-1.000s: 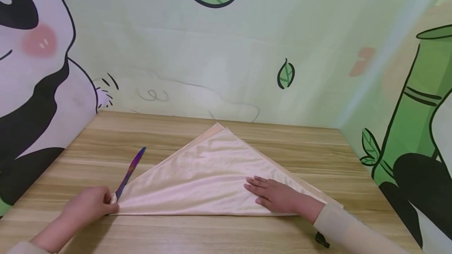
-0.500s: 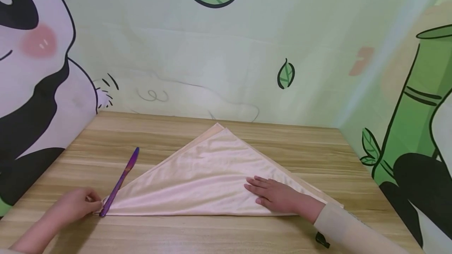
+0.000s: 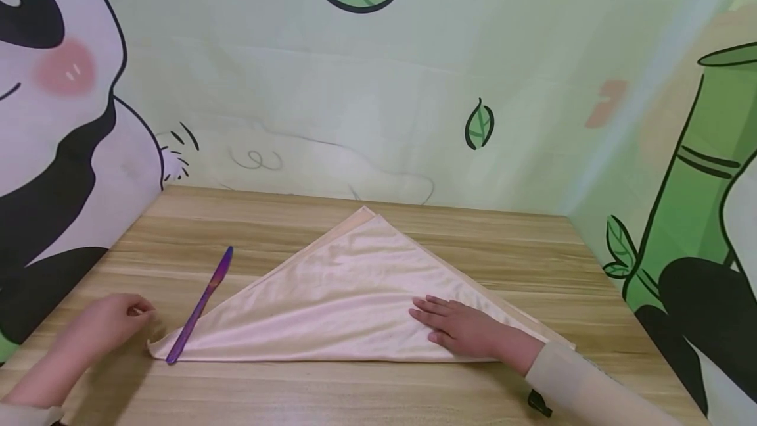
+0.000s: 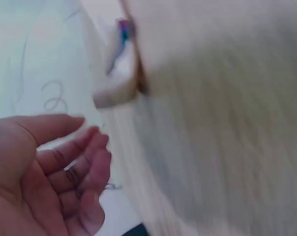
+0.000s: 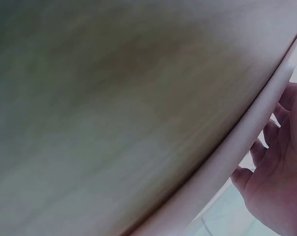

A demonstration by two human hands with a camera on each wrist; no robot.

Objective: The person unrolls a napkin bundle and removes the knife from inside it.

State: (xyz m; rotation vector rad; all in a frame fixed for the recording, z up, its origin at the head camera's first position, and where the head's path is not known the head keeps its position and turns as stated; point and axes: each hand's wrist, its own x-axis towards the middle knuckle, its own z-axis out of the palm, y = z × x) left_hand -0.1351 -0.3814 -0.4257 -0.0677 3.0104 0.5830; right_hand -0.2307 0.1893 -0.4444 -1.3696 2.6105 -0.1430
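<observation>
A pale cream-pink cloth (image 3: 343, 288), folded into a triangle, lies on the table with its long fold toward the person. Across its left corner rests a shiny purple table knife (image 3: 201, 307), slanting away to the right. My left hand (image 3: 106, 324) hovers just left of that corner, fingers loosely curled and holding nothing. In the left wrist view the thumb stands apart from the fingers, and the cloth's corner (image 4: 114, 91) curls upward. My right hand (image 3: 458, 327) rests flat on the right part of the cloth, fingers outstretched; its palm shows at the fold in the right wrist view.
The wood-grain table (image 3: 355, 396) ends at a backdrop (image 3: 414, 64) printed with pandas, leaves and bamboo. A small black object (image 3: 539, 403) lies near the front, under the right forearm.
My left hand first drew the cloth's left corner leftward and let it go, then moved up and left. The knife's near end came to lie over the corner. My right hand stayed put.
</observation>
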